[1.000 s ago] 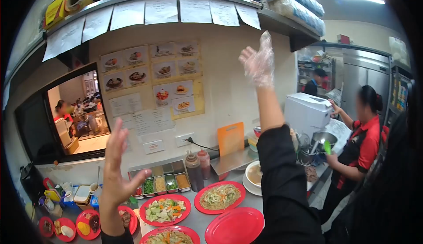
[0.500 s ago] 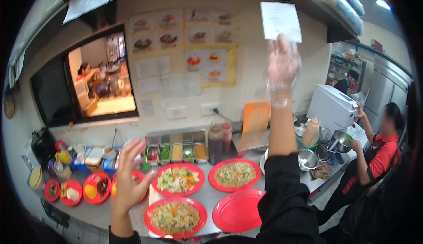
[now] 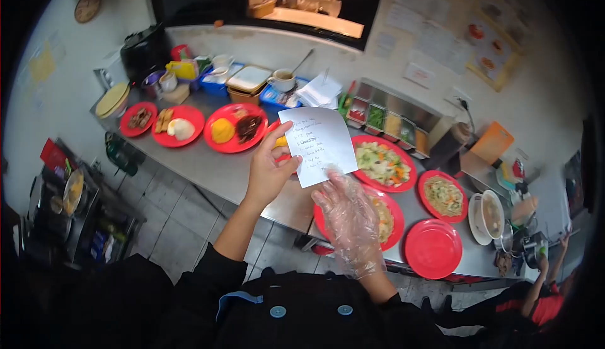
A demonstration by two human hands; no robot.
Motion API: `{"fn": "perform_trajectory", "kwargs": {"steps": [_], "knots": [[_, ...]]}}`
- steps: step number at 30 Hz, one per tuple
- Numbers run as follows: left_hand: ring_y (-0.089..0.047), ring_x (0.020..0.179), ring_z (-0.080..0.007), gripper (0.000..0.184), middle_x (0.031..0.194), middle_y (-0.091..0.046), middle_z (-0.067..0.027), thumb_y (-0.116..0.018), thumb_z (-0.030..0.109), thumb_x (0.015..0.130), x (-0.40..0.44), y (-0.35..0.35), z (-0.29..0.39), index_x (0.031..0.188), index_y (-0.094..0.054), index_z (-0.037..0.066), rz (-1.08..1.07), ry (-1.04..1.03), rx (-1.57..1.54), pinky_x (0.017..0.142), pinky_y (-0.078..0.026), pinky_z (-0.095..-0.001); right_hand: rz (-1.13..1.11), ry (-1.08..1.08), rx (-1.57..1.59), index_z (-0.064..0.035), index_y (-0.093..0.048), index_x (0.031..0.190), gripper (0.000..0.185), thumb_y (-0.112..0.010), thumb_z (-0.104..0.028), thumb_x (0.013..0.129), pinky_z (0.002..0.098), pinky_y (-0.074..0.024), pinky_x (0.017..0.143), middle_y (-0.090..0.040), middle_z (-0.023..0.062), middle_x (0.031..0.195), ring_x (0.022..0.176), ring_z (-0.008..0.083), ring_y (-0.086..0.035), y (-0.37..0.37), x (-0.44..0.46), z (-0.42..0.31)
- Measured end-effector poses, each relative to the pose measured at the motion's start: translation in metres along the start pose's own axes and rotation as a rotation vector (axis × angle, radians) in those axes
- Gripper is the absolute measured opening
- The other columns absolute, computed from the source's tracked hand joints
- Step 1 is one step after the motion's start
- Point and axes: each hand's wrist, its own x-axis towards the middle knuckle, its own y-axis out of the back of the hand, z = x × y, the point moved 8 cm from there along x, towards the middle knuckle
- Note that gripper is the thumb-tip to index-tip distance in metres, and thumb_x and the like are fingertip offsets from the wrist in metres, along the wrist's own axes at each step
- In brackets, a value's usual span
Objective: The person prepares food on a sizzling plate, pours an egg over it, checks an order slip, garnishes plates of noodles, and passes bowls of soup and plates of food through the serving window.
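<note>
A white slip of paper point(image 3: 320, 142) with handwritten lines hangs before me over the counter. My right hand point(image 3: 350, 220), in a clear plastic glove, pinches its bottom edge. At the slip's left edge is my bare left hand point(image 3: 270, 169), fingers curved and thumb apart, close to the paper or touching it, with no grip visible. Behind the hands lie red plates: one of chopped vegetables point(image 3: 382, 163), one of noodles point(image 3: 443, 196), and another of noodles point(image 3: 386, 220) partly hidden by my gloved hand. A bare red plate point(image 3: 433, 249) is at the right.
Smaller red plates of food point(image 3: 236, 127) line the left counter. Behind stand blue bins point(image 3: 273, 97), topping trays point(image 3: 392, 122), sauce bottles and an orange board point(image 3: 493, 141). A soup bowl point(image 3: 492, 214) sits right. A co-worker in red point(image 3: 547, 308) holds a metal pot. A stove point(image 3: 69, 223) is lower left.
The view has swung down and left. My right hand has brought the slip down from near the shelf to in front of me, and my left hand has come to its side.
</note>
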Motion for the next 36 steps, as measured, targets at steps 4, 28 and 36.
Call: {"fn": "perform_trajectory", "kwargs": {"steps": [4,28,36], "knots": [[-0.055,0.093,-0.0127,0.06,0.118,-0.048,-0.0123,-0.056,-0.014,0.073,-0.001,0.072,-0.029,0.129,-0.038,-0.001,0.033,0.082,0.191,0.077,-0.049,-0.0245,0.036,0.017,-0.126,0.0076,-0.044,0.118,0.043,-0.048,-0.021,0.087,0.0415,-0.0391,0.09,-0.045,0.0194,0.123,0.11,0.0294,-0.046,0.026,0.009,0.023],[-0.055,0.078,-0.0159,0.057,0.101,-0.046,-0.009,-0.069,-0.001,0.064,-0.034,0.241,-0.19,0.117,-0.049,0.004,0.229,0.537,0.814,0.061,-0.051,-0.0233,0.414,0.174,-1.75,-0.0066,-0.062,0.087,0.021,-0.06,-0.025,0.076,0.0311,-0.0473,0.052,-0.063,0.0091,0.076,0.056,0.0204,-0.059,0.28,0.538,-0.096],[-0.058,0.068,-0.0131,0.057,0.098,-0.044,-0.0111,-0.067,-0.006,0.065,-0.023,0.256,-0.198,0.118,-0.048,0.004,0.14,0.539,0.661,0.058,-0.05,-0.021,0.742,0.627,-1.603,-0.0035,-0.06,0.073,0.023,-0.061,-0.027,0.075,0.0354,-0.0502,0.063,-0.063,0.0126,0.074,0.069,0.0243,-0.062,0.236,0.488,-0.138]]}}
